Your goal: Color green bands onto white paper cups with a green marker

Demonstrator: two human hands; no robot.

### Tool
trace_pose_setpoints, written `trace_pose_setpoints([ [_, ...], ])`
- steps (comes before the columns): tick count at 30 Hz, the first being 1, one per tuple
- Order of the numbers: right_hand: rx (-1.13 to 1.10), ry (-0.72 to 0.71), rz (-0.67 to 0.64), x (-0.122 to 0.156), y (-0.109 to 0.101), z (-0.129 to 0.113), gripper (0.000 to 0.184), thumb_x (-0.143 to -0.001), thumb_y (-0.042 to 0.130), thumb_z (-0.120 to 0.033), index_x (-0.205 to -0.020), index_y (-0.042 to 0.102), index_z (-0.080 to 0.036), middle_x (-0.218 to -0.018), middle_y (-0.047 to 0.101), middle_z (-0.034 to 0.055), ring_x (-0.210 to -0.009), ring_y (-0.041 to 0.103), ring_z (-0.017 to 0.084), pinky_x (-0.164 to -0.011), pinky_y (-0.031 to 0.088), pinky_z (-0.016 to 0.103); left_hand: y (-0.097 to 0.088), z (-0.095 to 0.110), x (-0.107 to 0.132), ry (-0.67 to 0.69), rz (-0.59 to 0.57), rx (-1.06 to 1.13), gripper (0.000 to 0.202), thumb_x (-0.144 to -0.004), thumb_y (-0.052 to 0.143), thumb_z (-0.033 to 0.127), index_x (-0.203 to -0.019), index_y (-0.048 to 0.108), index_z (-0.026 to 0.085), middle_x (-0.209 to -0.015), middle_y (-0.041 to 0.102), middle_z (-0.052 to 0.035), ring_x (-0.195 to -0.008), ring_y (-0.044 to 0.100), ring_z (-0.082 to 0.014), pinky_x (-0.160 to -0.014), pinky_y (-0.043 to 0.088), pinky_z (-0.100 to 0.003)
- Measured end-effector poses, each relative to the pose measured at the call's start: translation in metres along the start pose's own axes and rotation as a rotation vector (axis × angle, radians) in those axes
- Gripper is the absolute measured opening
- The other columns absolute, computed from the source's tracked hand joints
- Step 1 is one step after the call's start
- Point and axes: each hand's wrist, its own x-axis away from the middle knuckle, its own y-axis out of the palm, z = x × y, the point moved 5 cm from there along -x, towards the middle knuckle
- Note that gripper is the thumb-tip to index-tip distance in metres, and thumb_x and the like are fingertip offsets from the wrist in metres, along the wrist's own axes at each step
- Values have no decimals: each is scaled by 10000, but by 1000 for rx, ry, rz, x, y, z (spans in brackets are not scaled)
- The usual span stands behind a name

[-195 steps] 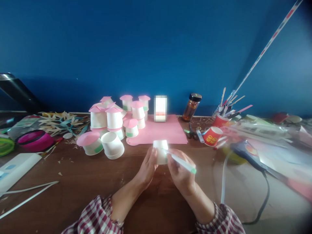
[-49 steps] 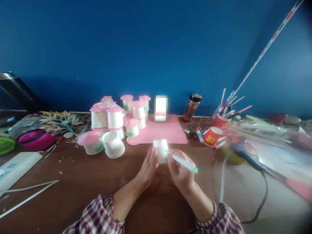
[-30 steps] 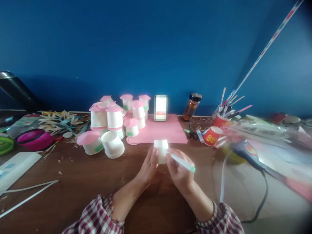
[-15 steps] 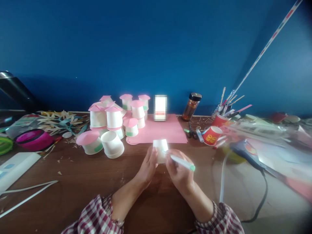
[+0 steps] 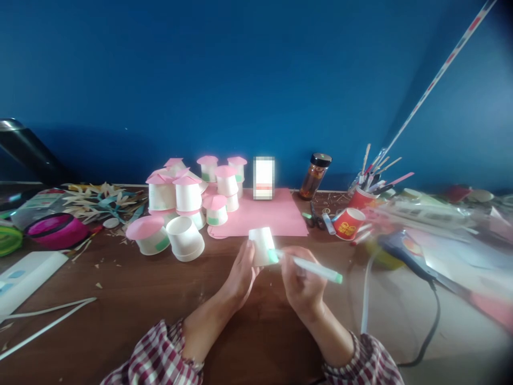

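My left hand (image 5: 242, 271) is closed around a small white paper cup (image 5: 261, 245), held up off the table and tilted. A patch of light green colour shows at the cup's lower right side. Pinched in my right hand (image 5: 305, 280) is a white marker (image 5: 316, 267) with a green end, its tip at or very near the green patch. To the left stand several white cups with pink paper cone roofs (image 5: 188, 192), some with green patches. In front of them a plain white cup (image 5: 185, 239) sits on the brown table.
Pink paper sheets (image 5: 280, 216) lie behind my hands. On the right are a dark-lidded bottle (image 5: 316, 176), a red cup (image 5: 349, 223), and a glue gun (image 5: 404, 254) with its cable. A power strip (image 5: 32, 278) and a magenta container (image 5: 57, 231) are at the left.
My right hand and the marker have moved right, away from the cup's middle. The cup has shifted slightly left and tilted, and its green patch has come into view.
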Motion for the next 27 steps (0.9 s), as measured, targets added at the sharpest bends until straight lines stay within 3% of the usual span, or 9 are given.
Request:
trace_pose_setpoints([
  [5,-137,113,108,2,-1,10,210,-885,523,-168,-1089,569,-179,-840,643,51,-693,646,150,-639,562,294,6,10,-2,-90,-47,102,412,-865,472,502,-1088,562,168,-1019,656,-101,-965,613,-246,-855,479,-402],
  [10,-214,149,74,-2,2,9,203,-897,511,-159,-1095,552,-174,-855,631,47,-752,648,147,-677,554,280,8,19,0,-170,-58,184,345,-851,508,412,-987,621,116,-900,674,-115,-830,647,-238,-741,520,-362],
  [16,-196,182,37,1,5,10,214,-906,506,-174,-1116,550,-182,-868,642,53,-759,654,155,-662,546,270,3,19,-3,-176,1,260,225,-834,573,324,-978,631,161,-864,679,-50,-823,651,-201,-751,535,-340],
  [21,-96,135,37,-3,8,6,231,-916,493,-168,-1134,564,-195,-905,677,62,-808,662,172,-745,542,310,1,19,-6,-92,26,250,343,-850,557,425,-1036,623,145,-950,689,-81,-844,650,-194,-764,534,-319],
  [27,15,64,-91,-5,14,-1,195,-880,547,-175,-1065,602,-203,-976,681,57,-860,664,173,-773,532,282,-3,17,-8,-58,20,251,323,-871,536,408,-985,642,126,-990,692,-94,-922,638,-183,-898,495,-318],
])
